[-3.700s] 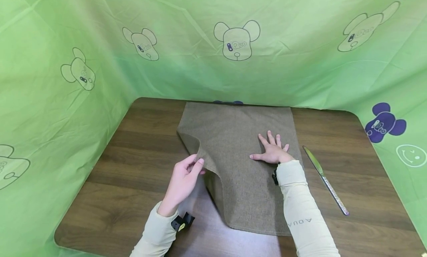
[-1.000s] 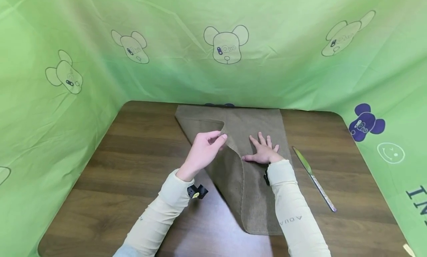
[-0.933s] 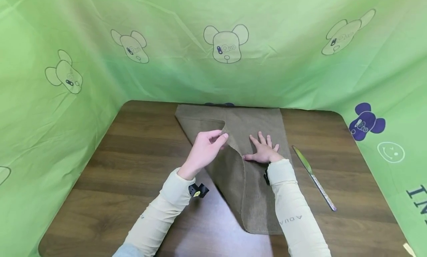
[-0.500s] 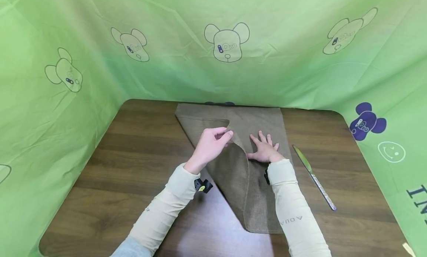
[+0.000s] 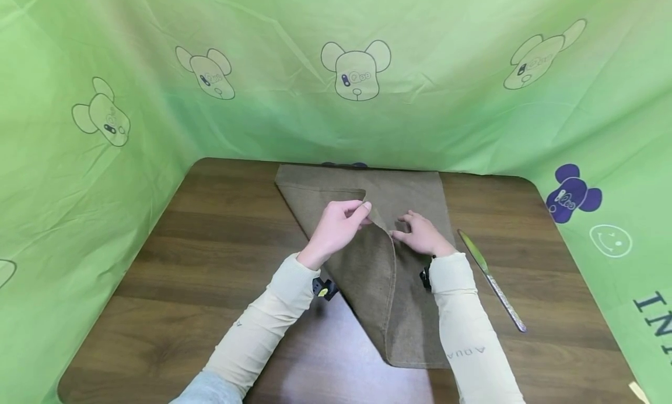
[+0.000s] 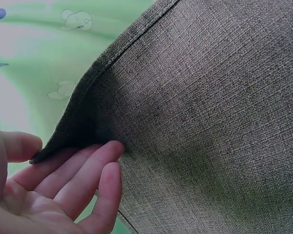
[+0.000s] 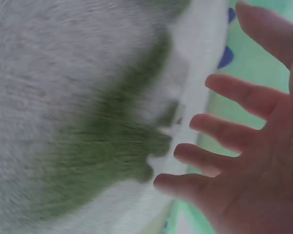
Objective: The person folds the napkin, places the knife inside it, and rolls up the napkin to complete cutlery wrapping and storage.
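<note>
A brownish-grey cloth napkin [image 5: 362, 276] lies on the table with its left part folded over towards the right. My left hand [image 5: 338, 226] pinches the hemmed edge of that flap between thumb and fingers. The left wrist view shows the thumb of the left hand [image 6: 58, 195] on the edge of the cloth [image 6: 210, 97] and the fingers beneath. My right hand [image 5: 422, 235] is over the flat right part, its thumb near the folded hem; whether it touches is unclear. In the blurred right wrist view, the right hand [image 7: 254, 141] has spread, loose fingers.
A table knife [image 5: 490, 278] with a patterned handle lies on the wooden table [image 5: 199, 264], right of the napkin. Green printed curtains [image 5: 262, 118] hang behind and at both sides of the table.
My left hand has carried the napkin's left edge rightward and over. My right hand, earlier pressed flat with fingers spread, has lifted and drawn its fingers in near the fold.
</note>
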`<state>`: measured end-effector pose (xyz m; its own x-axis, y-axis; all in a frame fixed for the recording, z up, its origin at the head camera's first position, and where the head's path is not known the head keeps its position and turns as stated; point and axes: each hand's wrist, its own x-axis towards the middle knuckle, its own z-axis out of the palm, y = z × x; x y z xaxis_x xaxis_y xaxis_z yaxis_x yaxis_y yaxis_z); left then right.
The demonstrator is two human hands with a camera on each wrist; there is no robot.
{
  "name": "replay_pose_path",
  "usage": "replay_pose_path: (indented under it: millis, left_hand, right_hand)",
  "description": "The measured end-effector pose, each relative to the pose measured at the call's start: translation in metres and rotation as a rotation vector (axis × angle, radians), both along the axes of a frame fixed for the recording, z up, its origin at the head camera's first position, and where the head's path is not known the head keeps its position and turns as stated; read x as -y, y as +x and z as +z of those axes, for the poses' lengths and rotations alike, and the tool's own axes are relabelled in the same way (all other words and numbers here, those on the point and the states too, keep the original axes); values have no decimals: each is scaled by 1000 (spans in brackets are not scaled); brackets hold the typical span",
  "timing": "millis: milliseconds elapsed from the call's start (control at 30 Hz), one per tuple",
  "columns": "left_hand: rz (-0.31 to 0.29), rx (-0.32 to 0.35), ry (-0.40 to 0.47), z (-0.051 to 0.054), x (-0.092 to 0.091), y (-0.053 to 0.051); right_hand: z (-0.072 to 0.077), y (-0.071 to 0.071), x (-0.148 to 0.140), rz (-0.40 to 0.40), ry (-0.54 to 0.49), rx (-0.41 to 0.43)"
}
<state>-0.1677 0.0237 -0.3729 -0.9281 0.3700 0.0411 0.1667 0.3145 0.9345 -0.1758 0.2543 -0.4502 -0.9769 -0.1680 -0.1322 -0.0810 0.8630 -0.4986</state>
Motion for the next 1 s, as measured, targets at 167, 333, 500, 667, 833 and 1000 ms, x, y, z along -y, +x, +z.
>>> replay_pose_path:
  millis: [167, 333, 500, 667, 833, 1000]
  left_hand:
    - [-8, -1, -16, -3, -3, -2]
    - [-16, 2, -38, -6, -7, -5]
    - [-15, -11, -67, -9, -11, -7]
    - [-7, -33, -108, -9, -14, -7]
    - [-6, -97, -126, -9, -16, -5]
    - [15, -143, -141, -11, -13, -4]
  right_hand:
    - [16, 4, -1, -56, -87, -102]
    - [34, 8, 2, -65, -207, -272]
    - [53, 18, 11, 5, -272, -381]
    - [65, 28, 22, 86, -225, -366]
    - [66, 29, 31, 135, -129, -414]
    - [66, 29, 39, 130, -29, -486]
